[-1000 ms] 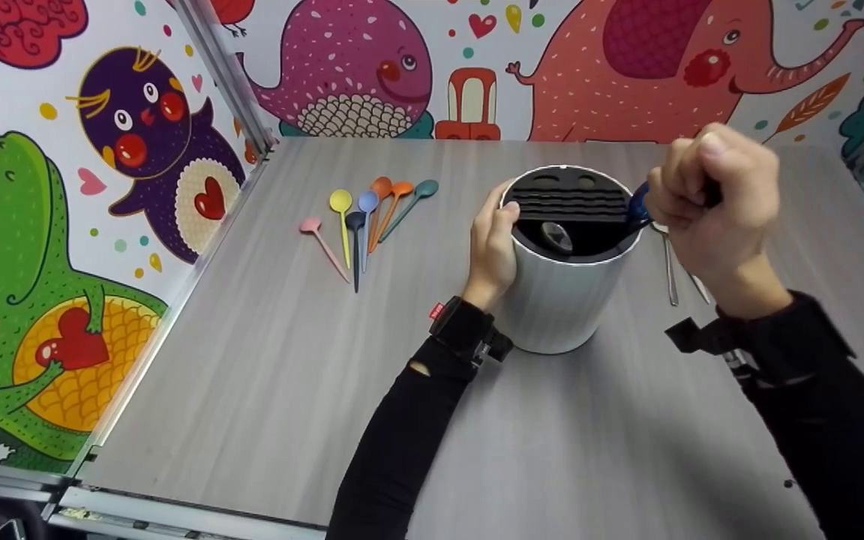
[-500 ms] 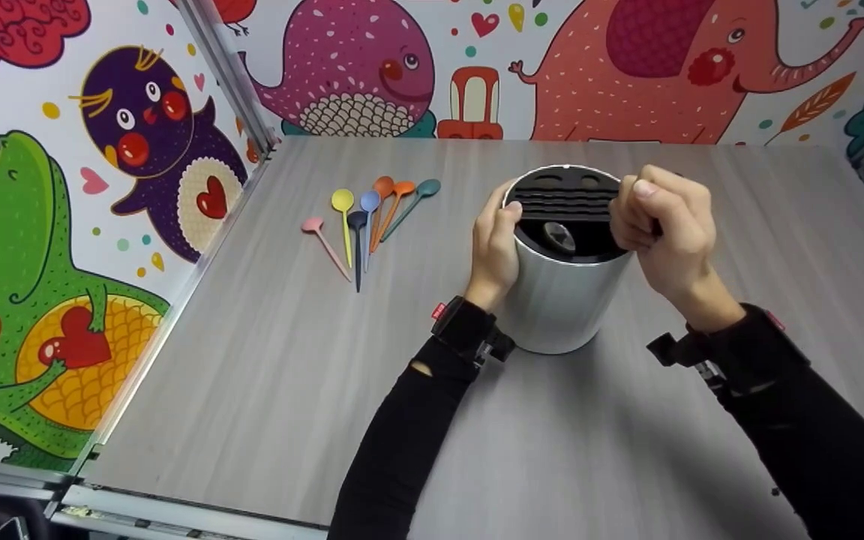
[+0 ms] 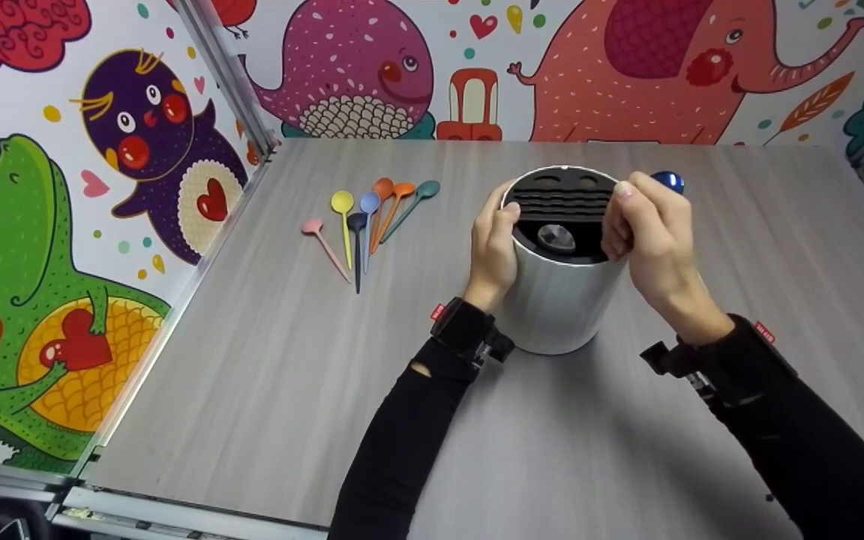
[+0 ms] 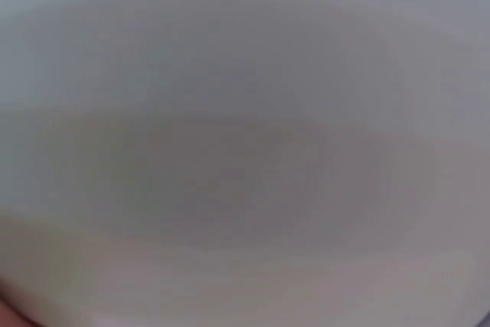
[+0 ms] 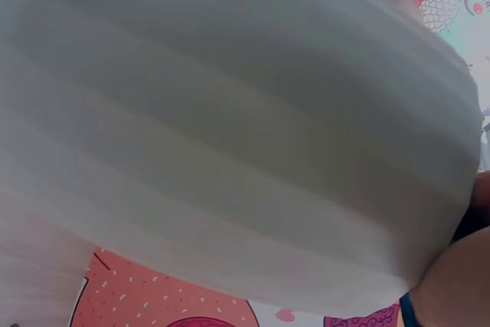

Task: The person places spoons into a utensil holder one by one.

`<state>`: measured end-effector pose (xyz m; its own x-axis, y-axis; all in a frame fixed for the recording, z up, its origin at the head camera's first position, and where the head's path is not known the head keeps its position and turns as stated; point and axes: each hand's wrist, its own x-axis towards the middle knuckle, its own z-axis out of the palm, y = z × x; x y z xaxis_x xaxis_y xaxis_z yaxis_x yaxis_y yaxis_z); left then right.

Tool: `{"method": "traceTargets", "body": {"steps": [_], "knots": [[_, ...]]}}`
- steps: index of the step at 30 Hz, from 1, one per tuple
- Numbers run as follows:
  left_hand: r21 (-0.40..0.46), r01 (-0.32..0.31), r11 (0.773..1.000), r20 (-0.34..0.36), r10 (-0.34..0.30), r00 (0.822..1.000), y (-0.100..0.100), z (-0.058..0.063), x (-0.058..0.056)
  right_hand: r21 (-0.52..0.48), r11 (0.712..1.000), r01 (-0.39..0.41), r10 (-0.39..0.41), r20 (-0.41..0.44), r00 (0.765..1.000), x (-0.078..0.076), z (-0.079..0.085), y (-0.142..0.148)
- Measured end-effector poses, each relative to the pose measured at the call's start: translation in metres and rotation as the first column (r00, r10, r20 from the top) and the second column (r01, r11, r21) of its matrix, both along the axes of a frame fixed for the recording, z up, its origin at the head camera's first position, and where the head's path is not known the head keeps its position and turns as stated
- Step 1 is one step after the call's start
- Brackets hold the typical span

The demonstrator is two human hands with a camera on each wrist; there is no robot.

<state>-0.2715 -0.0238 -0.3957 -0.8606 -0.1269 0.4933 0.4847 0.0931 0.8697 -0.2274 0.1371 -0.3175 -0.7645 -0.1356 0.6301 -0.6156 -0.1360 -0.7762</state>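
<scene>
1. While the silvery canister [image 3: 556, 307] stands upright on the grey table [image 3: 274, 390], the left hand [image 3: 493, 251] grips its left side, thumb at the rim.
2. The right hand [image 3: 649, 232] is bent in tightly at the canister's right edge, fingers over the opening; I cannot tell whether it pinches the rim or something hidden.
3. An uneven pull from the right hand could tip or twist the canister, should the left hand slacken.
4. The shiny round thing [image 3: 556, 238] in the opening, beside the black ridged plate [image 3: 563, 201], could be knocked deeper by stray fingers.
5. The blue rounded thing [image 3: 670, 181] just beyond the right hand, its support unclear, could be nudged by the knuckles.
</scene>
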Motion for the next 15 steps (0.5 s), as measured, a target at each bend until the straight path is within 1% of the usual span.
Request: {"method": "traceTargets", "body": {"steps": [1,2,4,5,7,8,11,15], "knots": [[0.0,-0.001,1.0,-0.002,0.001,1.0,0.0,-0.0001,0.0001,0.015,1.0,0.026,-0.026,0.011,1.0,0.0006,0.0001,0.0],[0.002,-0.001,1.0,-0.004,0.001,1.0,0.0,-0.0004,0.0,0.046,0.997,0.068,-0.069,0.014,0.998,0.0011,0.0001,-0.0003],[0.008,0.002,1.0,-0.008,-0.002,1.0,0.0,-0.0008,-0.0001,0.114,0.981,0.157,-0.159,0.01,0.987,0.0022,-0.0006,-0.0011],[0.012,0.007,1.0,-0.01,-0.007,1.0,0.0,-0.0009,0.0002,0.151,0.968,0.203,-0.205,0.0,0.979,0.0031,-0.0012,-0.0016],[0.016,0.016,1.0,-0.009,-0.016,1.0,0.0,-0.0014,0.0001,0.219,0.93,0.295,-0.293,-0.042,0.955,0.0046,-0.0027,-0.0021],[0.017,0.02,1.0,-0.008,-0.02,1.0,0.0,-0.0016,0.0,0.24,0.915,0.325,-0.322,-0.055,0.945,0.0053,-0.0035,-0.0021],[0.02,0.027,0.999,-0.005,-0.027,1.0,-0.0001,-0.0018,-0.0003,0.246,0.904,0.35,-0.345,-0.065,0.936,0.0058,-0.005,-0.0015],[0.018,0.024,1.0,0.0,-0.024,1.0,0.0008,-0.0013,-0.0003,0.228,0.91,0.347,-0.343,-0.059,0.938,0.0048,-0.0069,0.0005]]}}
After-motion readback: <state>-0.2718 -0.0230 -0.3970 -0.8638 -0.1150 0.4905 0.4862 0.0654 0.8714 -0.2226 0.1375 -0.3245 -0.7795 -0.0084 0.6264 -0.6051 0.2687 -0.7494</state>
